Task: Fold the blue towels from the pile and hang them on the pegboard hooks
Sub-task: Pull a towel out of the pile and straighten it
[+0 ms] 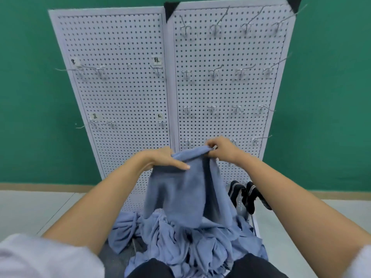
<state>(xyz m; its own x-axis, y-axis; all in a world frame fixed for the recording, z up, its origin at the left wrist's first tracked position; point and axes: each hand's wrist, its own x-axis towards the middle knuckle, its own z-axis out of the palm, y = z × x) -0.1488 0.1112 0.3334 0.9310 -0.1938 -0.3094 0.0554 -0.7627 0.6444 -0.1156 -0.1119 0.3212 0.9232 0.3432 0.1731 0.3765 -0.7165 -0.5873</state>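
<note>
towel [186, 189] hanging long-axis vertical, hands [163, 158] [222, 147] gripping top edge

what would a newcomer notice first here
A blue towel hangs at centre, its top edge gripped by the left hand and right hand. Below it lies a crumpled pile of the same blue cloth. Behind stands a white pegboard with rows of metal hooks.

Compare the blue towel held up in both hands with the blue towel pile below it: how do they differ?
The held blue cloth towel hangs in the air from the left hand and right hand; the heap of blue cloth towels lies low, below it. The held towel drapes fairly smooth as one sheet; the heap is crumpled and bunched. Both look the same blue fabric.
</note>
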